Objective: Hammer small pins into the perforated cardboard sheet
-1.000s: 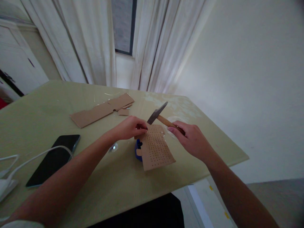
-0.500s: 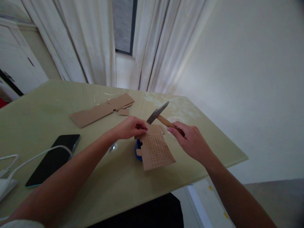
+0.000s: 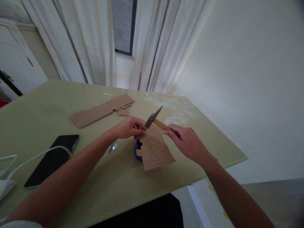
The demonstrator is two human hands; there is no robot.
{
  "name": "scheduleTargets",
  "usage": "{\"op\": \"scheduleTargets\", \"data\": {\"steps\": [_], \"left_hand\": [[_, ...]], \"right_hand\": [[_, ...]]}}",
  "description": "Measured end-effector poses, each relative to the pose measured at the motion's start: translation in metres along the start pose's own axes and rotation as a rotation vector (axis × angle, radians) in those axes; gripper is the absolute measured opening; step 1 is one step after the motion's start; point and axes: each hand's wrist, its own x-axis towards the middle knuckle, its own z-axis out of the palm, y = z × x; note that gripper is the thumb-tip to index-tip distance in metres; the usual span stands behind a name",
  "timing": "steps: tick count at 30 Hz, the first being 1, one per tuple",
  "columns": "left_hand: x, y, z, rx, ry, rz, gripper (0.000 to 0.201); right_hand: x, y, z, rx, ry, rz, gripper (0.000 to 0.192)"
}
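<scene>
My right hand (image 3: pixel 190 142) is wrapped round the wooden handle of a hammer (image 3: pixel 163 125). The hammer's dark metal head is tilted just above the far left part of a brown cardboard piece, right beside the fingertips of my left hand (image 3: pixel 130 127). Those fingers are pinched together at the cardboard's far left edge; whatever small thing is between them is too small to make out. Rows of small holes cover the cardboard piece (image 3: pixel 158 152). It rests on a blue object (image 3: pixel 138 150), mostly hidden beneath it.
Flat cardboard strips (image 3: pixel 95 115) lie toward the back of the pale green table (image 3: pixel 114 190). Thin metal pieces, probably nails (image 3: pixel 112 146), lie by my left forearm. A black phone or tablet (image 3: pixel 52 161) and a white cable (image 3: pixel 51 148) are at the left.
The hammer has come down and a little left, its head now closer to the left fingertips and the cardboard. My right hand shifted left with it; my left hand has barely moved.
</scene>
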Motion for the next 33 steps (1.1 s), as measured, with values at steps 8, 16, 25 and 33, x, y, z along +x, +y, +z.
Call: {"op": "scheduleTargets", "data": {"steps": [8,16,25,33], "left_hand": [[0.0,0.0,0.0,0.036,-0.003,0.014,0.017],[0.001,0.003,-0.001,0.093,-0.04,0.04,0.017],[-0.002,0.009,-0.006,0.206,-0.08,0.057,0.025],[-0.002,0.025,-0.005,0.294,-0.068,0.057,0.025]], "right_hand": [[0.0,0.002,-0.002,0.02,0.061,0.008,0.037],[-0.001,0.001,0.008,-0.06,-0.065,-0.009,0.033],[-0.001,-0.001,0.01,-0.063,-0.05,0.021,0.033],[0.0,-0.001,0.011,-0.022,-0.006,-0.003,0.032]]}}
